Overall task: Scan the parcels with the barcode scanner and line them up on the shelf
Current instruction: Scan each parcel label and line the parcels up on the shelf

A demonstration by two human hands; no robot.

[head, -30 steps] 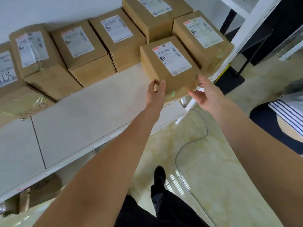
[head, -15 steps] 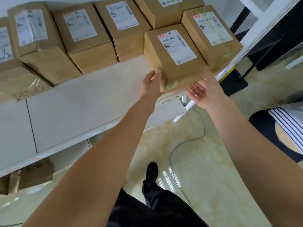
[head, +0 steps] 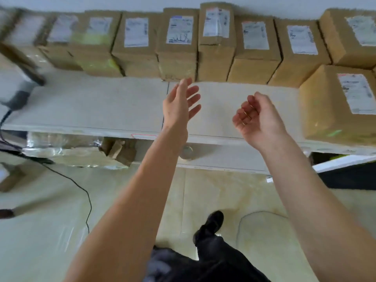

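— How are the hands held?
— Both reach out over the shelf (head: 101, 102), holding nothing. The left hand (head: 177, 106) is flat, fingers spread, thumb edge up. The right hand (head: 256, 119) is palm-up with its fingers loosely curled, clear of everything.
— And the parcels?
— A row of parcels (head: 179, 45) stands along the shelf's back edge against the white wall, labels up. One front parcel (head: 335, 102) sits at the shelf's right end, near the front edge, just beside the right hand.
— Open room?
— The shelf's middle and front are bare. A grey device (head: 14, 88), blurred, sits at the left end with a black cable (head: 81, 190) trailing across the pale tiled floor (head: 213, 196).
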